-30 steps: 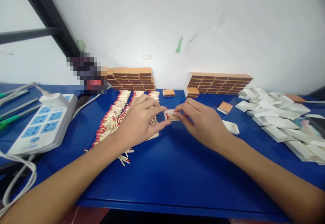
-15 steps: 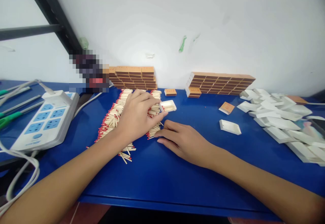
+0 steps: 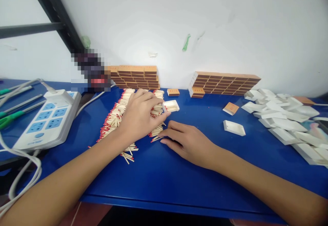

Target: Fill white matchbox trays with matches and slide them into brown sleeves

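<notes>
My left hand (image 3: pixel 140 115) holds a small white matchbox tray (image 3: pixel 174 103) at its left end, between thumb and fingers. Several matchsticks (image 3: pixel 171 108) lie inside it, along its near side. Under and around this hand spreads a heap of red-tipped matches (image 3: pixel 112 120), partly hidden by it. At the heap's right front edge, my right hand (image 3: pixel 187 143) has thumb and forefinger pinched on the ends of a few matchsticks (image 3: pixel 155 138). A closed orange matchbox (image 3: pixel 173 92) lies just behind the tray.
Matchboxes are stacked in a left block (image 3: pixel 138 77) and a right block (image 3: pixel 225 82) along the wall. An orange sleeve (image 3: pixel 231 108), an empty tray (image 3: pixel 234 128) and a pile of white trays (image 3: pixel 284 116) lie rightward. A power strip (image 3: pixel 48 120) with cables stands left.
The whole view has shifted slightly. My left hand keeps its grip on the tray, and my right hand stays at the heap's edge with hardly any movement.
</notes>
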`<state>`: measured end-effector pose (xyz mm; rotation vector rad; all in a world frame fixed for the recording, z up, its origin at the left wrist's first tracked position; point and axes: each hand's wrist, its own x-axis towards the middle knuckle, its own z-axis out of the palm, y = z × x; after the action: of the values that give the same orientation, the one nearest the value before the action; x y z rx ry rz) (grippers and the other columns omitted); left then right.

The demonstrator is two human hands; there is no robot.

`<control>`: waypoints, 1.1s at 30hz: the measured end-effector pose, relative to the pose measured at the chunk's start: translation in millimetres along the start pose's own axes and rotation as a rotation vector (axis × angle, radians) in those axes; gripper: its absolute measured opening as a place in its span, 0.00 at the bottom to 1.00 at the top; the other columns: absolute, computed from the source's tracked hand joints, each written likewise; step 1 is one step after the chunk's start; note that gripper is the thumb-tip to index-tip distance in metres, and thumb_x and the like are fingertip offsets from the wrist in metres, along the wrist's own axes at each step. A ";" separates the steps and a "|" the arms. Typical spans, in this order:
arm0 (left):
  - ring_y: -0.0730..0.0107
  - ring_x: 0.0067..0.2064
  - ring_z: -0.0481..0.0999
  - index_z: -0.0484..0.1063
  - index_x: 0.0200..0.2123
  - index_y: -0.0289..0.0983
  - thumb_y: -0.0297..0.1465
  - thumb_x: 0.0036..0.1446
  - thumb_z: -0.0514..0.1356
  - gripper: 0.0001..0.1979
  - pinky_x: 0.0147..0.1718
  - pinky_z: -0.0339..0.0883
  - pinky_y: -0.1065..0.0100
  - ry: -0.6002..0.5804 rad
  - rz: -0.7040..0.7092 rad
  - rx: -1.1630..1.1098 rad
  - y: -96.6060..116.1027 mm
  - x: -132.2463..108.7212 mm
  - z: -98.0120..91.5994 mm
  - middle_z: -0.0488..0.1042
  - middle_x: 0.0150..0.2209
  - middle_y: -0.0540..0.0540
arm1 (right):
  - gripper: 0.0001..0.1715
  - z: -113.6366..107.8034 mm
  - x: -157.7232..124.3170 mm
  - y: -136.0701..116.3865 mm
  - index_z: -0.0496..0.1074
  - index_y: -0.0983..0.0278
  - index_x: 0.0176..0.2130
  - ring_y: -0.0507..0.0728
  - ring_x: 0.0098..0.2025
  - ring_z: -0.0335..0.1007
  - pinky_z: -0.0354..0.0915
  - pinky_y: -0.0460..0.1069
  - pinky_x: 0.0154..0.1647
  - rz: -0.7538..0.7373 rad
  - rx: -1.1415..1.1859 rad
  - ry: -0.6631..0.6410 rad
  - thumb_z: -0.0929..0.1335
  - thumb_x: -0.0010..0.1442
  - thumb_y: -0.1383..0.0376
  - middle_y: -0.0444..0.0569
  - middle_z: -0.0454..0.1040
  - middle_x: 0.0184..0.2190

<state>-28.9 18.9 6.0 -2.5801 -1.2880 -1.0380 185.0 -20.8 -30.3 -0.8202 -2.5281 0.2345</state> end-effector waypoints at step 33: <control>0.55 0.48 0.74 0.81 0.47 0.38 0.41 0.64 0.69 0.14 0.52 0.67 0.53 -0.025 0.025 -0.023 -2.4 -1.6 3.1 0.81 0.42 0.44 | 0.06 -7.1 3.2 -5.2 0.74 0.63 0.42 0.53 0.35 0.72 0.64 0.49 0.36 0.131 0.085 -0.117 0.68 0.74 0.64 0.46 0.76 0.39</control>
<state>-29.7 20.4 2.2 -2.6270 -1.2534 -1.0261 183.5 -22.9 -21.3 -0.9644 -2.5541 0.4414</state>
